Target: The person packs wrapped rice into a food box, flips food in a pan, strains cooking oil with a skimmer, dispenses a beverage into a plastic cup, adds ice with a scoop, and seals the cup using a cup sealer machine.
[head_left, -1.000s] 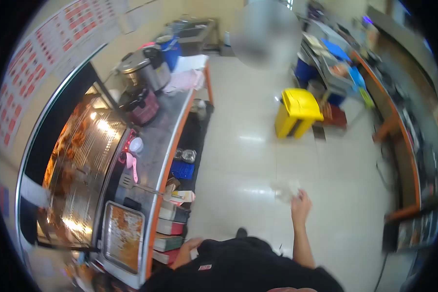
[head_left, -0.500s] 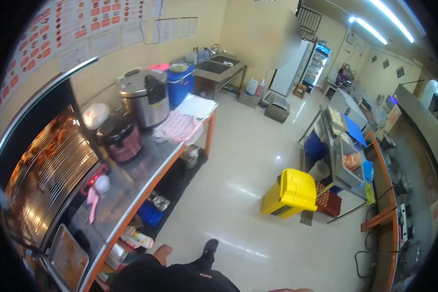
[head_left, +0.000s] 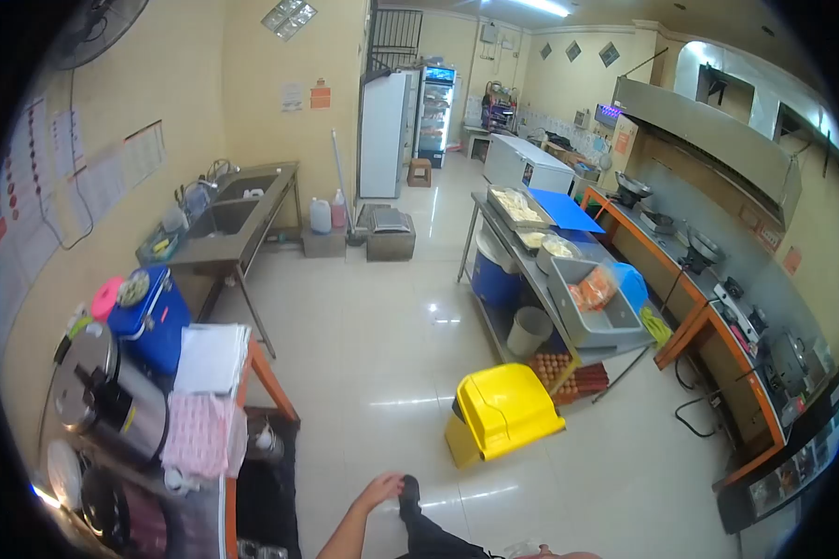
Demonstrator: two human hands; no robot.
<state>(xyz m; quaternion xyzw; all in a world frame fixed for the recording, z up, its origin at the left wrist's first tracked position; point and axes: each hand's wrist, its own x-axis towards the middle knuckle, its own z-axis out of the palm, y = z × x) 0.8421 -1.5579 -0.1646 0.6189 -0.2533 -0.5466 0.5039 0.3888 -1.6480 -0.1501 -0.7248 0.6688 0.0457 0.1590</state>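
My left hand [head_left: 380, 489] hangs low in front of my dark trousers, above the floor and near my shoe [head_left: 408, 489]. Its fingers are loose and a little bent, with nothing seen in them. Only a sliver of my right hand [head_left: 569, 555] shows at the bottom edge; its fingers are out of view. Beside it is a small patch of something clear and shiny [head_left: 520, 547], too cut off to name. The nearest thing ahead is a yellow lidded bin [head_left: 505, 410].
At left, a steel-topped table [head_left: 196, 517] bears a large cooker [head_left: 112, 401] and a blue cooler box [head_left: 154, 321]. A sink [head_left: 228, 219] stands behind. At right, a metal table [head_left: 615, 349] holds a grey tub [head_left: 592, 321], above egg trays [head_left: 583, 380]. Stoves [head_left: 704, 247] line the right wall.
My view has turned right and moved forward, away from the lit grill at the left. The left hand now hangs further forward, with its forearm showing.
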